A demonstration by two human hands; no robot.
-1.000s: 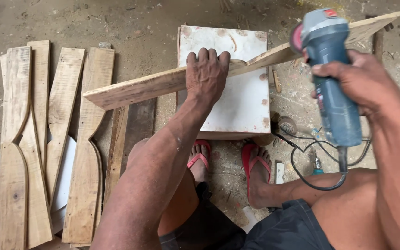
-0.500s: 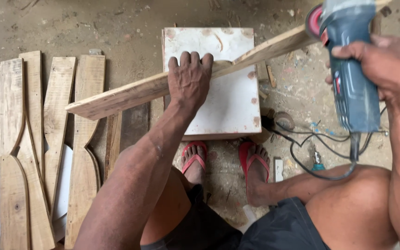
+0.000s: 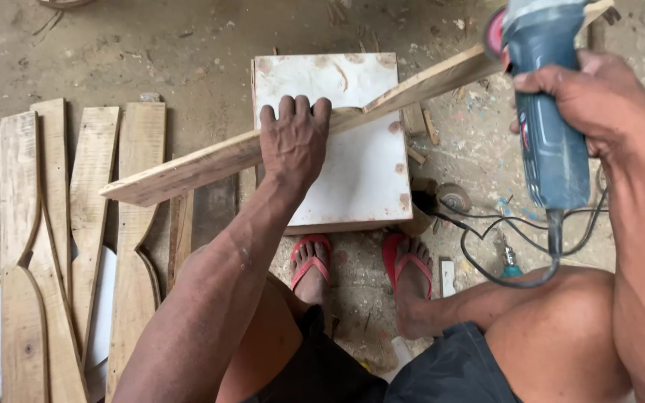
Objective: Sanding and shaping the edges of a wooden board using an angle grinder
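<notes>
A long shaped wooden plank (image 3: 195, 166) lies slantwise across a white box (image 3: 356, 172) on the ground. My left hand (image 3: 293, 142) presses down on the plank's middle, fingers curled over its far edge. My right hand (image 3: 595, 101) grips a blue angle grinder (image 3: 546, 127) at the upper right. The grinder's red-rimmed disc (image 3: 496, 33) sits against the plank's raised right end. A black cord (image 3: 513, 282) runs from the grinder's tail down past my right knee.
Several cut wooden planks (image 3: 83, 239) lie side by side on the dusty floor at the left, partly over a white round object (image 3: 106, 276). My feet in red sandals (image 3: 360, 261) rest just in front of the box. Small wood scraps (image 3: 416, 123) and a disc (image 3: 453, 198) lie to the box's right.
The view has shifted slightly, so the plank, box and my left hand sit a little lower and further left. The grinder stays at the plank's right end, and both grips are unchanged.
</notes>
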